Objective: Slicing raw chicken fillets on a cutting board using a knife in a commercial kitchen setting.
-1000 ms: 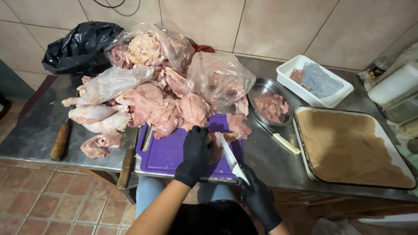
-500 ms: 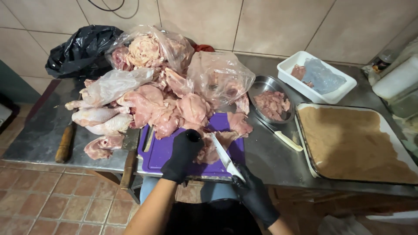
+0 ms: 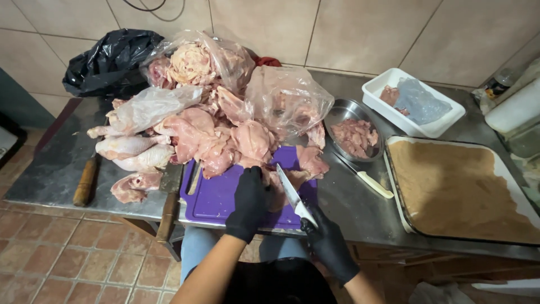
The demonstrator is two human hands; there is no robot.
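left hand (image 3: 250,197) has shifted to pin the chicken piece (image 3: 278,188); right hand (image 3: 326,239) grips knife (image 3: 292,194), cutting under way.

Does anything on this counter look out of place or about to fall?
Yes. A wooden-handled tool beside the purple cutting board juts past the steel table's front edge, and the raw chicken pile spills off the board onto the bare metal.

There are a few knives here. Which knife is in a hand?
The steel-bladed knife in the black-gloved right hand, over the purple cutting board. The white-handled knife and two wooden-handled ones lie untouched on the metal table.
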